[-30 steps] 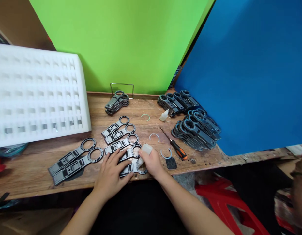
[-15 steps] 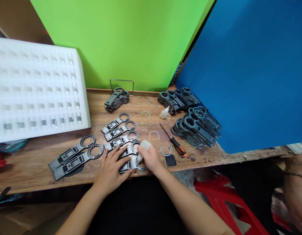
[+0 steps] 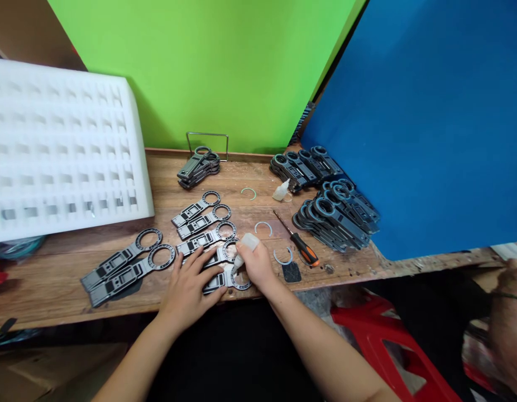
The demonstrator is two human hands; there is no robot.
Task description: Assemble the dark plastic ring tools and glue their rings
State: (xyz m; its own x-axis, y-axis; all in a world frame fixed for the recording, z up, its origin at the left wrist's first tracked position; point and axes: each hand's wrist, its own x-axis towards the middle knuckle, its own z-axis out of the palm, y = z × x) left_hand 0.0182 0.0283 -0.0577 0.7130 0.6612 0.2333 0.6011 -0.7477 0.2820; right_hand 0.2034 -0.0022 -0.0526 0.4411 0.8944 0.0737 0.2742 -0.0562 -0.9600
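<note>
My right hand (image 3: 258,265) is closed round a small white squeeze bottle (image 3: 248,243), its nozzle pointing down at the ring of the nearest grey ring-ended part (image 3: 240,282). Fingers spread, my left hand (image 3: 191,285) lies over the flat bodies of the two nearest parts. Above them, more grey parts (image 3: 200,241) lie in a fanned column, and two others (image 3: 128,273) rest to the left. Thin open rings (image 3: 263,228) lie right of the column, beside a screwdriver (image 3: 302,245) with an orange and black handle.
Stacked dark parts (image 3: 334,215) stand at the right, another stack (image 3: 199,167) at the back. A second small bottle (image 3: 281,191) lies between them. White foam tray (image 3: 139,167) at left; red stool (image 3: 367,329) below; another person's arm (image 3: 507,324) at far right.
The camera view has shifted slightly. The bottle's nozzle has moved a little to the left along the nearest ring; my left hand keeps its place on the parts.
</note>
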